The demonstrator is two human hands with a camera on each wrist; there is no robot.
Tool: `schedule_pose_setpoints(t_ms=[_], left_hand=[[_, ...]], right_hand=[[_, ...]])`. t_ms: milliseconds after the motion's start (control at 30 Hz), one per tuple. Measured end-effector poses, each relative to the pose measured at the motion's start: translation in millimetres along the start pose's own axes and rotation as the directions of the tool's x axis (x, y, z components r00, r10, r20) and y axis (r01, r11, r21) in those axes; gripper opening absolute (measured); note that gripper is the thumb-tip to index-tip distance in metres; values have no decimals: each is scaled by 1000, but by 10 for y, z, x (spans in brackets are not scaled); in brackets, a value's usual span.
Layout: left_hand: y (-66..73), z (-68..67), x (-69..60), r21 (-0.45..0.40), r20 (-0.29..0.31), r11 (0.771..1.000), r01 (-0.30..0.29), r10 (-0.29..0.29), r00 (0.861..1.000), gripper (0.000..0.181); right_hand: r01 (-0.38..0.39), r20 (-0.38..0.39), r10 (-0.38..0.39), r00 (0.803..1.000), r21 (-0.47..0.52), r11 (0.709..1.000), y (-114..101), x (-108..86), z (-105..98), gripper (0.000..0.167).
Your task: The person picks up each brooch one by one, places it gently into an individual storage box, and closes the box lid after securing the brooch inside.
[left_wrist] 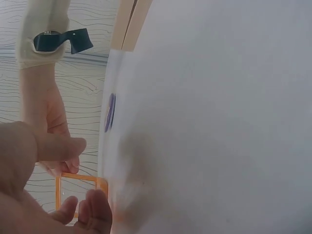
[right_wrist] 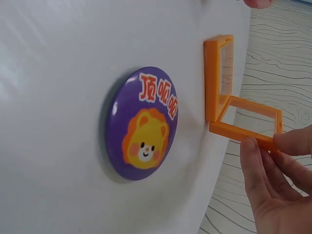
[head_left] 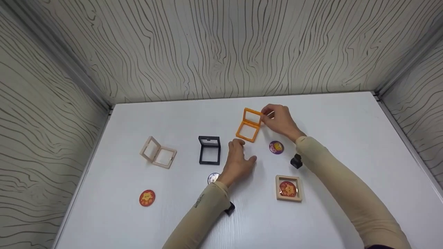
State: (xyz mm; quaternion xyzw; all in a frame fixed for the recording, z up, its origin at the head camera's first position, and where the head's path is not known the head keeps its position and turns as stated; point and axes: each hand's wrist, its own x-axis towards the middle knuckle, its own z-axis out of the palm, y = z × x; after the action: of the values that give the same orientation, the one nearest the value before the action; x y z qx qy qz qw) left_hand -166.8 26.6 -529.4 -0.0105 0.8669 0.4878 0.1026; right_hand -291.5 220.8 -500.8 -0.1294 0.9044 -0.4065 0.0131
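**Orange frame [head_left: 251,122] positioned open near the far edge of the table [head_left: 332,117]**

The orange frame's base lay flat, with the hinged lid tilted up; a short strip of surface separated it from the far edge, where a patterned panel [head_left: 207,52] rose. The right hand [head_left: 281,120] pinched the lid's right side between thumb and fingers. The left hand [head_left: 238,165] was just beside the base's near side, fingers loosely bent and thumb spread; contact could not be determined.

A wide stretch of table extended from the right hand to the right edge. A gap separated the orange frame from the black frame [head_left: 209,146] at left. The purple badge [head_left: 276,147] lay near the right wrist.

Only the head view showed the black frame and the open pale frame [head_left: 157,156]. The right wrist view resolved the badge's lion and red lettering; the left wrist view presented that badge nearly edge-on.
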Motion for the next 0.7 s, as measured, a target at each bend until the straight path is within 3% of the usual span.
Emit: schedule_pose_setpoints(t_ms=[133,233,500,700], left_hand=[[13,22,9,33,-62,999,7,-5,998,67],[6,27,20,42,-71,999,-2,5,997,79],[-45,34,26,30,39,999,-22,21,999,98],[-94,-21,-2,-8,83,999,-49,50,995,100]], right_hand=[[35,44,-35,998,-7,999,64,-102,-67,19],[51,86,-51,995,0,999,109,-181,-109,18],[112,202,-112,973,12,994,99,-421,-130,14],[152,215,-154,964,26,988,85,-555,-121,14]])
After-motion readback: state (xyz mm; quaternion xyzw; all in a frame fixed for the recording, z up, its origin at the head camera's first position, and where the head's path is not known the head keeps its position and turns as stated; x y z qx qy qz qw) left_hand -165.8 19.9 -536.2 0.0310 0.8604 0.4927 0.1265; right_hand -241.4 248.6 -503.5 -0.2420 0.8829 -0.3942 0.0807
